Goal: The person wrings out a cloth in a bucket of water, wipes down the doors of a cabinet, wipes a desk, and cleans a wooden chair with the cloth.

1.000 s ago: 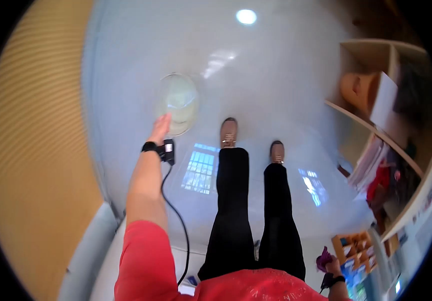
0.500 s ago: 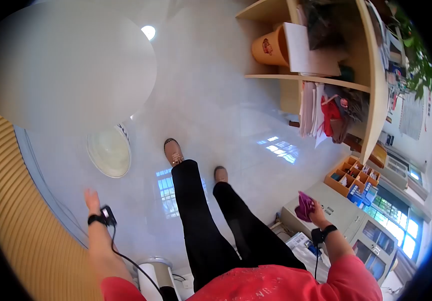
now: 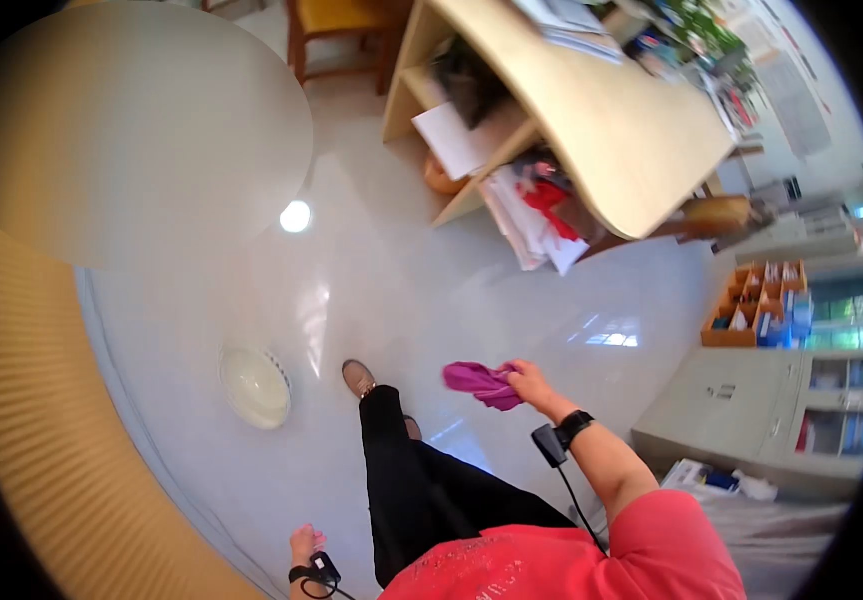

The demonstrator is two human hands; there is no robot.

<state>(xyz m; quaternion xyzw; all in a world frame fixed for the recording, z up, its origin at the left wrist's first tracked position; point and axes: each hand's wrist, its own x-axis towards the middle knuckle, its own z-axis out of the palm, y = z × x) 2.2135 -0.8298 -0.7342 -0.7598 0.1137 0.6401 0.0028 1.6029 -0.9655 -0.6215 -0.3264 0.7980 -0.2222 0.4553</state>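
Observation:
A crumpled purple cloth (image 3: pixel 481 385) hangs from my right hand (image 3: pixel 529 386), which is closed on one end of it out in front of my body. My left hand (image 3: pixel 307 543) is low at the bottom of the view, beside my leg. Its fingers are loosely bent and apart, with nothing seen in them. On the floor ahead and to the left lies a pale basin (image 3: pixel 256 388) with a dark pattern along its rim; neither hand touches it.
A wooden desk (image 3: pixel 631 130) with open shelves of papers stands ahead right, a chair (image 3: pixel 341 20) behind it. Grey cabinets (image 3: pixel 721 400) carry an orange organizer (image 3: pixel 751 300) at right. A ribbed tan wall (image 3: pixel 31 430) runs along the left. A pale round shape blocks the upper left.
My view has turned and moved forward. The right hand has swung inward with the purple cloth. My left hand has dropped back toward my leg. The desk now appears nearer the middle.

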